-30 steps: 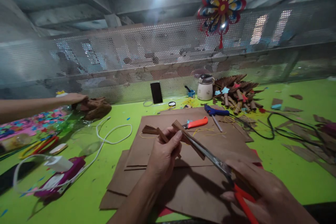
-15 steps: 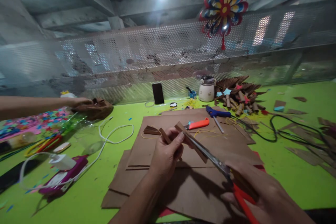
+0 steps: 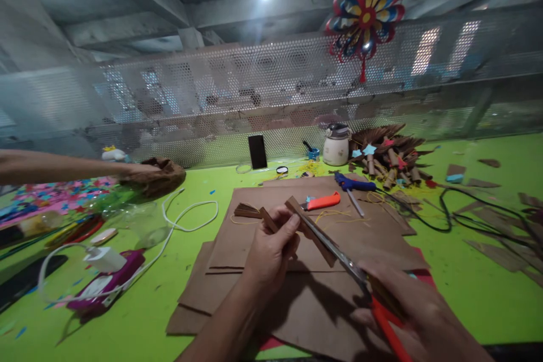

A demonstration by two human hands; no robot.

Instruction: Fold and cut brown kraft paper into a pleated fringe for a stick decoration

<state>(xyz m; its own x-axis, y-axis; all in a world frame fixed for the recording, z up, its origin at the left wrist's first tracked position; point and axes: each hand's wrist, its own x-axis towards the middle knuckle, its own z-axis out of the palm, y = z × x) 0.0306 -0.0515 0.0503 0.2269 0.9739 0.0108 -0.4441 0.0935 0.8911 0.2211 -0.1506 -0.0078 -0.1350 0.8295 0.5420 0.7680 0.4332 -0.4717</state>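
My left hand (image 3: 271,251) pinches folded brown paper (image 3: 322,246) over the middle of the table. One narrow flap of it sticks up left of my thumb, and a longer strip slants down to the right. My right hand (image 3: 418,302) grips a pair of scissors (image 3: 345,260) by the red-orange handles. The blades point up and left and lie along the longer strip; whether they are parted is hard to see. Beneath both hands are stacked brown paper sheets (image 3: 229,249). Just beyond my left hand lies a pleated brown paper bundle (image 3: 246,210) with yellow string.
An orange utility knife (image 3: 323,201) and a blue glue gun (image 3: 356,183) lie on the sheets. Behind stand a phone (image 3: 257,151), a white jar (image 3: 336,149) and a pile of paper pieces (image 3: 390,155). Another person's arm (image 3: 63,165) reaches to a brown bag (image 3: 159,177). A purple power strip (image 3: 106,283) lies left.
The view has shifted slightly. My hands, the scissors and the folded paper keep nearly the same position. At the left, the other person's hand has moved a little over the brown bag.
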